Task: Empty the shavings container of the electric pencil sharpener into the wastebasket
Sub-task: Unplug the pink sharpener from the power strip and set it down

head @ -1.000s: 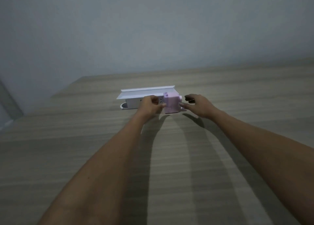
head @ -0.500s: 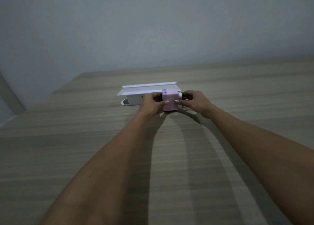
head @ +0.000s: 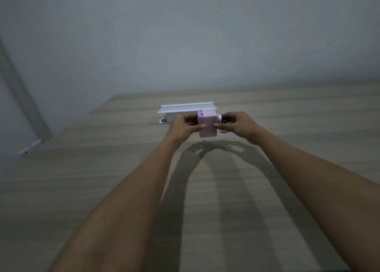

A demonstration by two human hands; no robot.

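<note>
The counter (head: 102,189) under me is the biggest thing here, a broad matte surface with a pale wood grain running crosswise, flat and dull enough that nothing should slide on it. Behind my hands sits a long white box (head: 181,112), hard-edged, with a flat lid or flap overhanging its top like a shelf; it looks like thin rigid plastic or sheet metal (I cannot tell which in this dim light).

In front of that box, raised just clear of the counter to judge by the shadow beneath it, is the pencil sharpener (head: 207,125), a small pink block of smooth moulded plastic with squared faces, little studs on top and a white-and-dark crank stub poking from its right side. My left hand (head: 183,125) has its grip closed on the left face, thumb across the front. My right hand (head: 238,123) closes on the right side, thumb on the front and fingers curled by the crank.

I judge it light, stiff and a bit slick, so flat faces are the places to press, never the crank. The shavings container I take to be a drawer in the lower body, likely a friction fit, and loose shavings would spill if I tilt it. No wastebasket is visible.
</note>
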